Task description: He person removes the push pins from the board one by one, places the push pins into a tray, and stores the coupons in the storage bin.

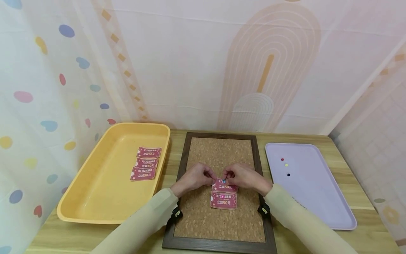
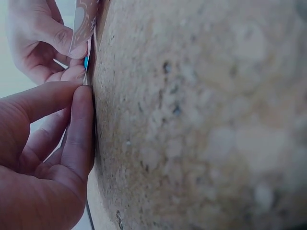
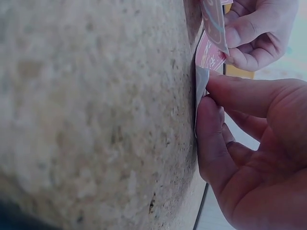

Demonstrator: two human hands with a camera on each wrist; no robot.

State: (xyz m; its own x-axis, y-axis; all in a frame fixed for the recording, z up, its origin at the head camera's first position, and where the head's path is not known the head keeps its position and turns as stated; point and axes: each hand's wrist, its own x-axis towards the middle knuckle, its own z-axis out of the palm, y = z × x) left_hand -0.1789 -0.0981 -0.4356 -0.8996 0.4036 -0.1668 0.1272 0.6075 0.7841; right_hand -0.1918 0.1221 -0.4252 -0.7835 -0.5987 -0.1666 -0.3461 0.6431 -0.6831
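Note:
Two small maroon paper coupons lie one above the other on a cork board (image 1: 222,225) in a dark wooden frame. My left hand (image 1: 198,176) pinches the left edge of the upper coupon (image 1: 223,187) between thumb and finger. At its right side, my right hand (image 1: 243,175) pinches the paper too, bending the edge in the right wrist view. A blue pin head (image 2: 86,62) shows at the upper coupon's top, between the hands. Directly below, the lower coupon (image 1: 223,203) lies flat, a pink pin head (image 1: 223,196) near its upper middle.
On the left, a yellow tray (image 1: 95,197) holds three more maroon coupons (image 1: 146,163). To the right, a lilac tray (image 1: 317,190) carries a red pin (image 1: 282,159), a yellow pin (image 1: 286,165) and a black pin (image 1: 288,174). A patterned curtain hangs behind the wooden table.

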